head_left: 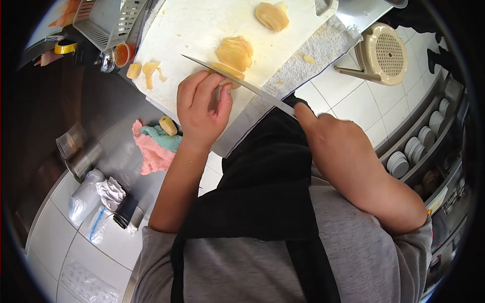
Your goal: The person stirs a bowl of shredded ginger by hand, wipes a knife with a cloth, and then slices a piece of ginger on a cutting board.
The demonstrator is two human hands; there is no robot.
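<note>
On the white cutting board point(172, 43), my left hand point(204, 103) rests with curled fingers, pressing down a pale yellow piece point(225, 83) that is mostly hidden by the fingers. My right hand point(331, 134) is wrapped round the handle of a long knife point(260, 92). The blade crosses in front of my left fingertips, alongside thin yellow slices. A fanned pile of slices point(235, 52) lies just beyond the blade. Farther off is a second group of slices point(272, 16). Peelings point(150, 70) and a small chunk point(134, 70) lie at the board's left edge.
A white towel point(323, 43) runs along the board's right side. Left of the board are a plastic basket point(108, 22), a jar point(123, 54), and pink and green cloths point(152, 151) with a yellow piece point(167, 125). A beige stool point(386, 54) and stacked dishes point(414, 149) are at right.
</note>
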